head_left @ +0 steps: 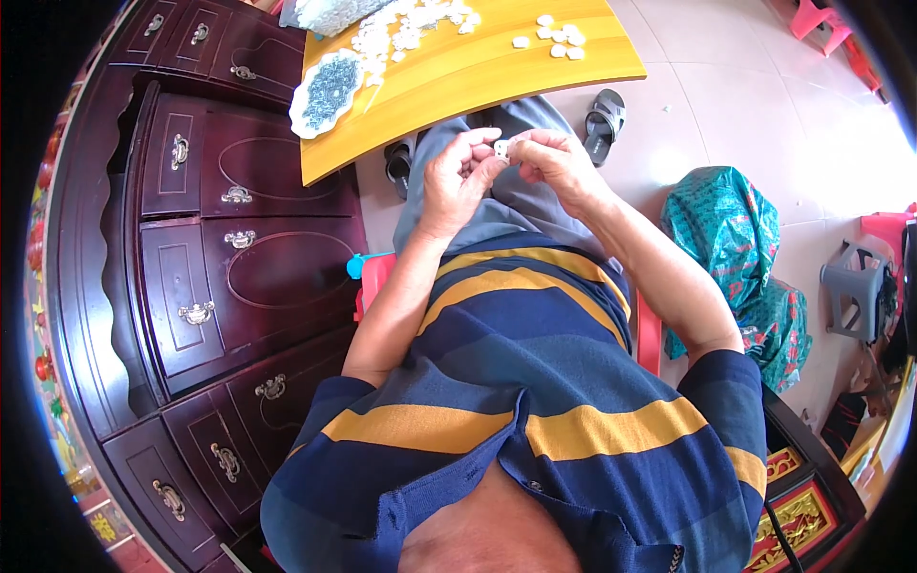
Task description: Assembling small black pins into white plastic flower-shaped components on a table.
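Note:
Above my lap, just off the table's near edge, both hands meet at a small white plastic piece (501, 149) with dark spots on it. My left hand (458, 183) pinches it between thumb and fingertips. From the other side my right hand (556, 164) closes on it with thumb and forefinger; anything else in these fingertips is too small to make out. On the wooden table (478, 72), a white scalloped dish (299, 119) holds many tiny dark grey parts. Beside it lies a spread of loose white pieces (406, 38), and a smaller group of white pieces (559, 36) sits farther right.
A clear bag of white pieces (334, 11) rests at the table's far left. Dark wooden drawers (277, 258) line my left side. On the floor to the right are green wrapped bundles (721, 229), a grey stool (853, 286) and a sandal (605, 124).

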The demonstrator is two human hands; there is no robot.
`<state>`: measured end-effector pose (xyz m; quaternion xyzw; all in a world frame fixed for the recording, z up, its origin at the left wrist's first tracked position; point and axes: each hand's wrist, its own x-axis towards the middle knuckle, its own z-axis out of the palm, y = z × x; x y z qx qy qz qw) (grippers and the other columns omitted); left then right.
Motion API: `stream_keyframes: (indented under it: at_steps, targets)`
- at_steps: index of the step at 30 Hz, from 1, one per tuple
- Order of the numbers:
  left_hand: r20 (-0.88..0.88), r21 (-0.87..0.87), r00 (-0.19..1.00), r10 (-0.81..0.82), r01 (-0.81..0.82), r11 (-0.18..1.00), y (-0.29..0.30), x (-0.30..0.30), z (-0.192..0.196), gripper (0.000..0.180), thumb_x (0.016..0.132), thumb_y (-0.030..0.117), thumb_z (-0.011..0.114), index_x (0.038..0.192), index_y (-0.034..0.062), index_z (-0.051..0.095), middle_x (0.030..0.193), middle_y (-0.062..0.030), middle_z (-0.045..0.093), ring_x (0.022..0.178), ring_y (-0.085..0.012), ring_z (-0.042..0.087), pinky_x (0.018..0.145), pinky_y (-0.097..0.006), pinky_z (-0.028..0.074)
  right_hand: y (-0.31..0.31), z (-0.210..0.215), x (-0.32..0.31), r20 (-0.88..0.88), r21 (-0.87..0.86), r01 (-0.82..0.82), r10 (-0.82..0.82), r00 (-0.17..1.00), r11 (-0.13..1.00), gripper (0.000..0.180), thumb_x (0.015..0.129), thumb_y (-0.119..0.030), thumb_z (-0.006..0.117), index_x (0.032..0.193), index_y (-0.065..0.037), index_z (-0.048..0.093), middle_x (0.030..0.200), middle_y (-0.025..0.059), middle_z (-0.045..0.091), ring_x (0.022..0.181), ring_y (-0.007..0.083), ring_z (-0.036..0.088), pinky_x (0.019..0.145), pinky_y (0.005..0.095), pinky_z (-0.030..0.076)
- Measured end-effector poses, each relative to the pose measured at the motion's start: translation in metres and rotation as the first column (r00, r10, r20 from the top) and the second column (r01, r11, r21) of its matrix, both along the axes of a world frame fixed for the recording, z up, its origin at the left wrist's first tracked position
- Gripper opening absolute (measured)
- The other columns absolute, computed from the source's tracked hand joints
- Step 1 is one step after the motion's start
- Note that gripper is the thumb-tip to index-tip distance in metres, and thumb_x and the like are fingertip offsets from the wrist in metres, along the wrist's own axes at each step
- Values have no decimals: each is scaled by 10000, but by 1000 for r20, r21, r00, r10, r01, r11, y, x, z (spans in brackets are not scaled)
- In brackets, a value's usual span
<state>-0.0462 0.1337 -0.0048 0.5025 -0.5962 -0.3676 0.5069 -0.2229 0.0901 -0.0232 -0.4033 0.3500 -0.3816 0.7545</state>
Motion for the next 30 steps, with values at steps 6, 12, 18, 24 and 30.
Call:
stream_keyframes:
  at_steps: [6,12,18,24,30]
  targets:
    - [175,-6,979,-109,112,994,1,10,6,325,954,192,733,1221,20,666,806,16,643,649,-51,567,577,-206,473,-1,2,-4,40,8,-68,67,997,998,129,939,-204,689,963,-95,754,859,-23,700,712,44,573,691,199,463]
    - [132,-8,986,-98,100,995,1,6,5,306,962,179,726,1213,18,658,812,10,650,652,-45,565,576,-205,472,1,5,-4,55,24,-57,56,997,998,139,944,-220,695,982,-97,749,852,-26,697,710,45,570,687,200,458]
    - [118,27,993,19,-22,999,1,1,-1,157,943,140,745,977,-3,688,731,3,668,628,-29,564,557,-207,462,1,6,-1,26,-19,-15,16,1000,1000,147,950,-234,698,970,-96,743,837,-34,687,710,45,550,683,208,441]
    - [144,30,988,54,-59,998,4,-9,8,160,948,116,725,841,2,686,650,3,648,572,-32,565,516,-211,440,2,5,0,9,-34,9,-9,1000,999,153,953,-238,697,963,-94,746,825,-41,679,717,45,539,684,212,431]
    - [55,88,997,62,-66,994,2,-9,7,167,961,127,705,839,13,691,661,2,661,564,-35,577,507,-211,444,4,8,2,12,-39,46,-46,999,998,160,947,-250,702,959,-99,755,813,-44,674,715,44,533,679,212,423]
